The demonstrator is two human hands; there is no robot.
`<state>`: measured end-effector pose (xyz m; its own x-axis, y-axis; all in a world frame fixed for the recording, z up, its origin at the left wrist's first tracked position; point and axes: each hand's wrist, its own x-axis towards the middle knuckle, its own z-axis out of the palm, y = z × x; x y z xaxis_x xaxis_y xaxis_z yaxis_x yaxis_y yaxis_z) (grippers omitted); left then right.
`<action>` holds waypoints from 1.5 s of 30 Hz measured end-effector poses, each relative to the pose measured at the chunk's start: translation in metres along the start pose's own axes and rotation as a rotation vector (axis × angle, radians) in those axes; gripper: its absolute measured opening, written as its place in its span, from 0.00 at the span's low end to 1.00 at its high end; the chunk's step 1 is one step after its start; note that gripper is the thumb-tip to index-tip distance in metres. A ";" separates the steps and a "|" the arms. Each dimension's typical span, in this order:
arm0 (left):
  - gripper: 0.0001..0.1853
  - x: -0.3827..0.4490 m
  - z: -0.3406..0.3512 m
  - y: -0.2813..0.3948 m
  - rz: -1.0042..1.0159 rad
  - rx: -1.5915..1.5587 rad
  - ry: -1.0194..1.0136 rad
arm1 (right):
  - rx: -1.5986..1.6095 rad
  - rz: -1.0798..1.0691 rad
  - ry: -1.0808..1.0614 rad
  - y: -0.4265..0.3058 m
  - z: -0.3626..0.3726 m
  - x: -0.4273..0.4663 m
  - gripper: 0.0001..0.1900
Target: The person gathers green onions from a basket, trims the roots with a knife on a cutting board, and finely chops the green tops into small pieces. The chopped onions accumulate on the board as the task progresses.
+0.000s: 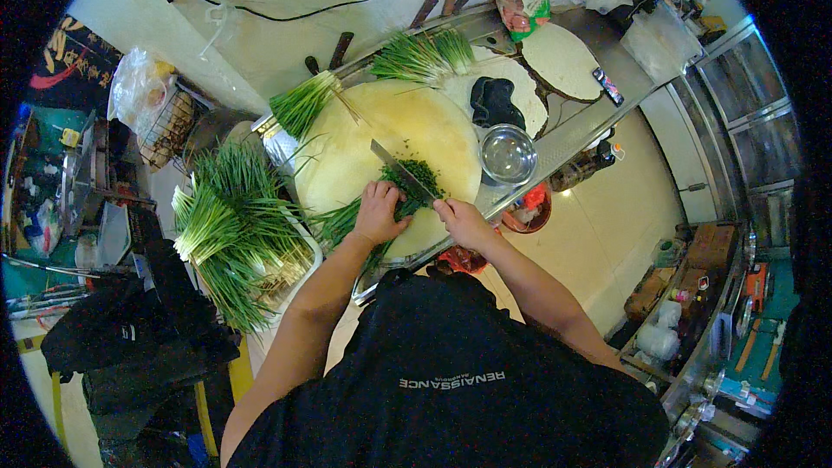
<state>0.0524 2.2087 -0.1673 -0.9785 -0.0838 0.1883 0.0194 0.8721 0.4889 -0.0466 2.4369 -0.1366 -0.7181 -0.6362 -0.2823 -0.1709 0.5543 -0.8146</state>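
On a large round cutting board (344,175), my left hand (380,211) presses down a bunch of green chives or scallion leaves (341,220), fingers bent close to the blade. My right hand (458,221) grips the handle of a kitchen knife (402,170), whose blade slants across a pile of finely chopped greens (422,175). Two uncut bunches lie at the far side of the board, one at its upper left (305,104) and one beyond its top edge (422,55). A large heap of the same greens (227,221) stands left of the board.
Right of the board are a clear bowl (509,155) and a dark cloth (497,103). Farther off lie a phone (608,86) on the counter and a green and white plastic bag (524,3). Knife handles (341,50) stick up along the wall. A red container (528,208) stands below the counter's edge.
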 end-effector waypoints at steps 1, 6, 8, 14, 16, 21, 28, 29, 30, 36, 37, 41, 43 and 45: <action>0.27 0.000 0.000 0.000 0.003 -0.018 0.002 | -0.004 -0.006 0.008 -0.004 -0.002 -0.002 0.30; 0.26 -0.002 0.004 0.003 0.003 -0.003 0.035 | -0.056 0.018 -0.013 -0.014 -0.005 -0.009 0.30; 0.26 -0.005 0.006 0.005 -0.007 0.010 0.058 | -0.117 0.005 -0.037 -0.016 -0.005 -0.009 0.31; 0.26 -0.006 0.004 0.003 -0.014 -0.008 0.062 | -0.211 0.059 -0.134 -0.033 -0.011 -0.009 0.34; 0.26 -0.005 0.005 0.002 -0.027 -0.009 0.052 | -0.228 0.072 -0.152 -0.036 -0.019 -0.015 0.34; 0.25 -0.004 0.010 -0.002 -0.028 -0.034 0.040 | -0.269 0.111 -0.227 -0.024 -0.018 -0.008 0.35; 0.25 0.001 0.013 -0.008 0.027 -0.040 0.091 | -0.057 0.027 -0.121 0.003 0.016 0.032 0.34; 0.25 0.002 0.013 -0.008 0.018 -0.038 0.080 | -0.030 0.125 -0.140 0.003 0.012 0.029 0.35; 0.26 0.005 0.012 -0.009 0.034 -0.031 0.113 | -0.003 0.088 -0.125 0.002 0.008 0.026 0.34; 0.31 0.006 0.003 0.000 -0.032 0.055 0.040 | -0.086 0.019 -0.070 -0.026 -0.018 0.001 0.33; 0.31 0.005 0.000 0.002 -0.050 0.056 0.029 | -0.097 0.015 -0.071 -0.030 -0.019 -0.002 0.33; 0.31 0.003 -0.007 0.010 -0.020 0.101 0.054 | -0.058 0.101 -0.052 -0.036 -0.022 -0.009 0.33; 0.26 0.004 -0.006 0.013 0.067 0.148 0.046 | -0.041 0.105 -0.021 -0.036 -0.024 -0.012 0.32; 0.21 0.005 -0.002 0.016 0.123 0.176 0.025 | -0.022 0.118 -0.003 -0.034 -0.027 -0.015 0.32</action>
<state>0.0479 2.2215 -0.1568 -0.9656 0.0188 0.2594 0.1004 0.9469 0.3053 -0.0484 2.4417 -0.0907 -0.7323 -0.5672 -0.3769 -0.1003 0.6372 -0.7641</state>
